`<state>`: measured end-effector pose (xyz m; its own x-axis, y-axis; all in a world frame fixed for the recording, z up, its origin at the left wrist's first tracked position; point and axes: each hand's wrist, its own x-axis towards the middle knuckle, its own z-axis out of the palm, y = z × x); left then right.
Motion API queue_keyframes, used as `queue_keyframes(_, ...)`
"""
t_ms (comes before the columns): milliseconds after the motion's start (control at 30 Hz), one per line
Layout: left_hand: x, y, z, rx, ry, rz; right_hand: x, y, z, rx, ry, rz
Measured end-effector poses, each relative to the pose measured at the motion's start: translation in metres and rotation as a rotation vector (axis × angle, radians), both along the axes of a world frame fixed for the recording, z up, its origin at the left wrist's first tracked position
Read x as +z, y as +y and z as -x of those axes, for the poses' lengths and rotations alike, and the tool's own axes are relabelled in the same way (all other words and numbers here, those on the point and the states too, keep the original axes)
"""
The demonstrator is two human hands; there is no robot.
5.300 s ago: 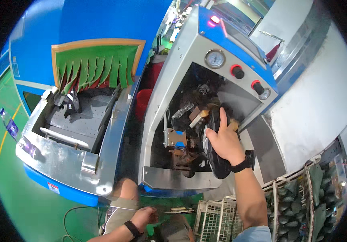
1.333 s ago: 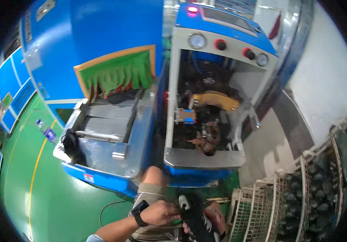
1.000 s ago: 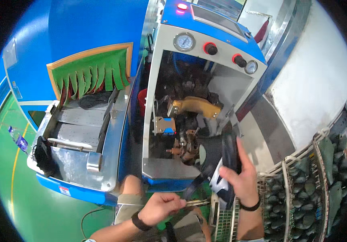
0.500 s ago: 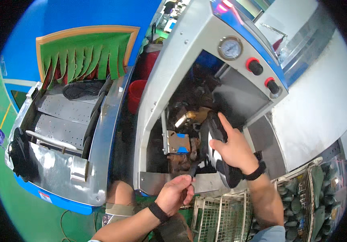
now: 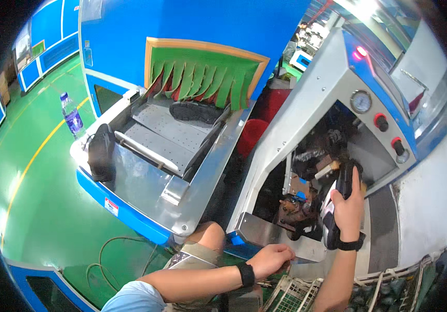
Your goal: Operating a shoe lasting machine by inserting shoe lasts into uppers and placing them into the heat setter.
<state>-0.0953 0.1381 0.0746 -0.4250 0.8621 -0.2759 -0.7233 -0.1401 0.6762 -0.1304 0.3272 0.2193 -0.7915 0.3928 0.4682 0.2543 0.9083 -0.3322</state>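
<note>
My right hand (image 5: pixel 349 210) is wrapped round a black shoe with white side panels (image 5: pixel 329 221), holding it toe-up at the opening of a grey-and-blue machine (image 5: pixel 265 171). Its index finger stretches up along the shoe, and the black wristband sits just below. Inside the opening, a metal block with blue patches (image 5: pixel 300 188) and brown, greasy parts sit left of the shoe. My left hand (image 5: pixel 271 260) is below the machine's front plate, apart from the shoe. Its fingers are curled together, and what they hold, if anything, is hidden.
At left, a conveyor table (image 5: pixel 135 177) carries a black shoe (image 5: pixel 102 153) on its near left corner; another dark shoe (image 5: pixel 195 112) lies by the green strip curtain (image 5: pixel 202 83). A water bottle (image 5: pixel 71 115) stands beyond. Wire baskets (image 5: pixel 293 294) sit lower right. A cable (image 5: pixel 101 257) loops on the floor.
The view has swung left, so the machine and conveyor appear farther right. My left hand has drawn down from a dark strip by the shoe. My right hand still grips the shoe.
</note>
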Motion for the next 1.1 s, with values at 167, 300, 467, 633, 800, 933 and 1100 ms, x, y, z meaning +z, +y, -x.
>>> queue_keyframes(167, 0.006, -0.028, -0.018, -0.085, 0.169, 0.095, -0.003, -0.073, -0.047, -0.171, 0.131, 0.024)
queue_keyframes(300, 0.023, -0.050, -0.032, -0.074, 0.070, -0.031, -0.066, -0.086, -0.146, -0.089, 0.170, -0.325)
queue_keyframes(467, 0.022, -0.064, -0.034, -0.420, -0.268, -0.107, -0.079, -0.092, -0.243, 0.501, -0.125, -0.185)
queue_keyframes(633, 0.005, -0.078, -0.036, -0.450, 0.203, 0.381, -0.031, -0.077, -0.183, 0.271, 0.088, 1.388)
queue_keyframes(800, -0.029, -0.095, -0.066, -0.504, 0.575, 0.388, -0.039, -0.037, -0.054, 0.418, 0.374, 2.135)
queue_keyframes(933, -0.004, -0.101, -0.085, -0.427, 0.434, 0.314, -0.061, -0.046, -0.089, 0.487, 0.540, 1.455)
queue_keyframes(1100, -0.027, -0.104, -0.097, -0.424, 0.435, 0.385, -0.158, -0.011, -0.271, 0.210, -0.054, 0.365)
